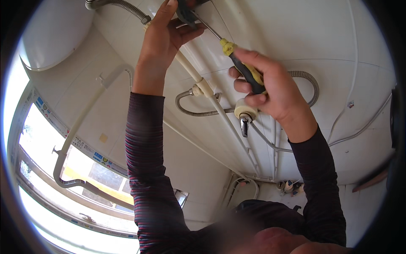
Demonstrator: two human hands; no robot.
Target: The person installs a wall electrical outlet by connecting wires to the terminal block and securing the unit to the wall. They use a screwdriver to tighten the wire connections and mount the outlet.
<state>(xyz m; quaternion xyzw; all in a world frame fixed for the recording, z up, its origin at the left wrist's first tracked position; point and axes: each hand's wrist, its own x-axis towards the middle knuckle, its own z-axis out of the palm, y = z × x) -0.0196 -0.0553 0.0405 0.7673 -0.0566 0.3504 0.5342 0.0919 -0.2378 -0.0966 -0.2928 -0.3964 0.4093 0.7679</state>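
My right hand (279, 86) is closed around the yellow and black handle of a screwdriver (249, 72). Its metal shaft slants up and left to a dark green-black fitting (185, 15) at the top edge of the view. Raised beside that fitting, my left hand (158, 38) grips it between thumb and fingers. The upper part of the fitting is cut off by the frame, and the screwdriver's tip cannot be made out clearly against it.
Cream pipes (190, 67) run down the white wall behind my hands. A braided hose (192, 112) loops to a chrome tap valve (244, 120). Upper left hangs a white rounded tank (55, 34); below it are a bent pipe (80, 118) and a bright window (101, 173).
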